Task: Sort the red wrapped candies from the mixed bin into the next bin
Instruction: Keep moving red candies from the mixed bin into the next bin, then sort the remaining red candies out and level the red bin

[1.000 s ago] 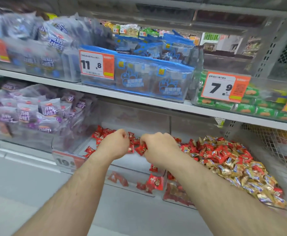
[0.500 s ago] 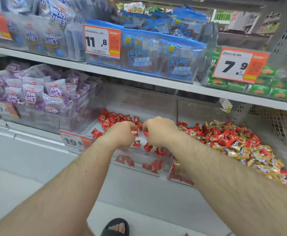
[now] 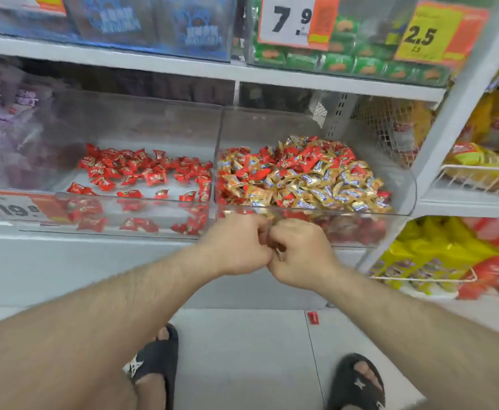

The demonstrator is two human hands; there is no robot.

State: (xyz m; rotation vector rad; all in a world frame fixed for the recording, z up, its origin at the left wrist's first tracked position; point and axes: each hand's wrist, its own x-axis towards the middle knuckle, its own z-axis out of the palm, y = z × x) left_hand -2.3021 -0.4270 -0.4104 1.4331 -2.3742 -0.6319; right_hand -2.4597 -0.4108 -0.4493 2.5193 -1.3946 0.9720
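Two feet in black sandals (image 3: 357, 383) stand on the grey floor (image 3: 242, 365). A small red scrap (image 3: 313, 317) lies on the floor at about 1 o'clock from the feet.

Past them, the left hand (image 3: 236, 247) and the right hand (image 3: 300, 253) are curled into fists. Their knuckles touch, just in front of the mixed bin (image 3: 402, 184). I cannot tell what they hold.

The mixed bin is clear. It is piled with gold candies (image 3: 322, 184) and red candies (image 3: 310, 156).

At 9 o'clock from it, touching, sits the next bin (image 3: 141, 125). Only red ones lie there, spread thin.

At 12 o'clock, up on the shelf (image 3: 183, 69), is a 7.9 price tag (image 3: 289, 20).
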